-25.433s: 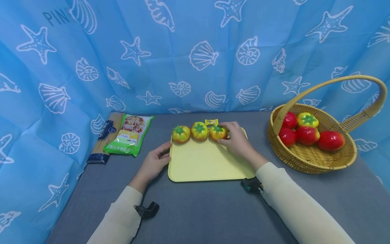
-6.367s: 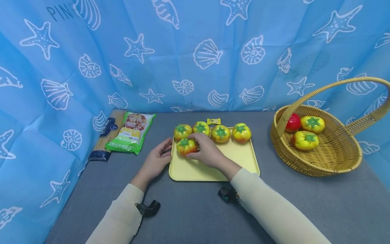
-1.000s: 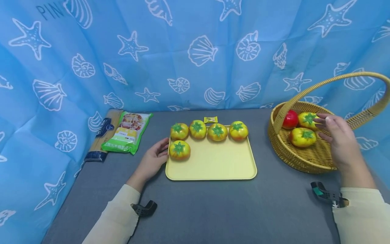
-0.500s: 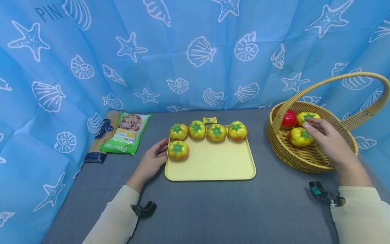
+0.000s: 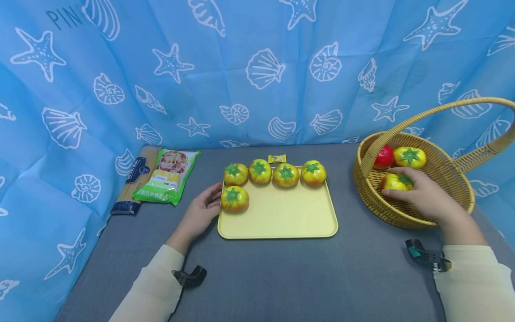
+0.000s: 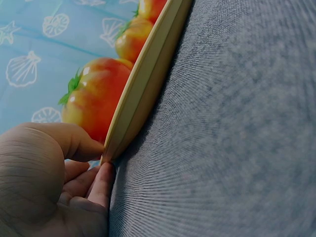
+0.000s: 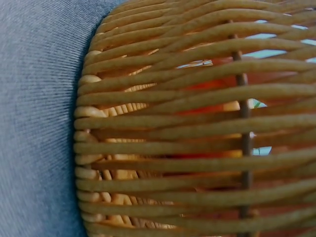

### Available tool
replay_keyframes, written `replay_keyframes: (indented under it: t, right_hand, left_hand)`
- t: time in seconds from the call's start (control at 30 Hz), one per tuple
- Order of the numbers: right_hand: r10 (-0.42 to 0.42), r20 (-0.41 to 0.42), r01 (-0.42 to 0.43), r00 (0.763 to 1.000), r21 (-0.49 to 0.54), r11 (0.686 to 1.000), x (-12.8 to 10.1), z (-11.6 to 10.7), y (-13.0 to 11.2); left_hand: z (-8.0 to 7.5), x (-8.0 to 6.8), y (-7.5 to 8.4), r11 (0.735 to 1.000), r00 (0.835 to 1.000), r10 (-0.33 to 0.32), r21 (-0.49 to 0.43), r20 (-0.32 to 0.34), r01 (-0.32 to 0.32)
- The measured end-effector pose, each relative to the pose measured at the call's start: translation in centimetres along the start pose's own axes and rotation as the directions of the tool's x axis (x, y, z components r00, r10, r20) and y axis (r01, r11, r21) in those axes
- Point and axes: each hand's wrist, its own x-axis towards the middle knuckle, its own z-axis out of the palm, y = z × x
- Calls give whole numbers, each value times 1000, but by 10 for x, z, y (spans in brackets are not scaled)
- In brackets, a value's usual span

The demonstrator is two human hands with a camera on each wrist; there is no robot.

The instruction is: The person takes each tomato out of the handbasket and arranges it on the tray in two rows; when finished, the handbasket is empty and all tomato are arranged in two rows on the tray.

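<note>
My right hand (image 5: 428, 194) reaches into the wicker basket (image 5: 468, 197) and grips a yellow-and-red tomato (image 5: 393, 182) with a green star-shaped top, thumb on the near side and fingers on the far side. Behind it in the basket lie another yellow tomato (image 5: 409, 156) and a red fruit (image 5: 384, 157). In the right wrist view the woven basket wall (image 7: 197, 133) hides the hand. My left hand (image 5: 200, 215) pinches the left edge of a pale yellow tray (image 5: 277, 219), thumb at the rim (image 6: 129, 106) in the left wrist view. Several yellow-red tomatoes (image 5: 235, 199) sit on the tray.
A small yellow packet (image 5: 277, 158) lies behind the tray. To the left are a green-and-white food bag (image 5: 166, 175) and a pasta pack (image 5: 134, 183). The basket's tall handle (image 5: 438, 107) arches over its right part. A blue shell-patterned curtain (image 5: 201, 67) hangs behind the grey table (image 5: 273, 277).
Since a second ago, my right hand has moved left and down into the basket and taken hold of the nearer yellow tomato. The left hand stays at the tray's edge.
</note>
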Motion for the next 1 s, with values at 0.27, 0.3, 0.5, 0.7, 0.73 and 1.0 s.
replay_keyframes:
  t: [0.27,0.3,0.5,0.7,0.73,1.0]
  right_hand:
    - [22,3,-22,1000,23,999,-1,0,-1]
    - [22,3,-22,1000,28,999,-2,-1,-1]
    - [45,8,-46,999,30,998,-3,-1,-2]
    - [40,1,-40,999,33,999,-2,0,-2]
    - [36,-6,-36,999,32,999,-1,0,-2]
    - [5,-122,1,993,50,999,-3,0,-3]
  left_hand:
    - [0,0,0,1000,1000,8,-6,-2,-8]
    - [0,0,0,1000,1000,10,-7,0,-10]
    - [0,0,0,1000,1000,6,-3,1,-6]
    - [0,0,-1,1000,1000,1,-4,-1,-1]
    - [0,0,-1,1000,1000,1,-3,-1,-1]
    - [0,-1,0,1000,1000,5,4,-4,-5]
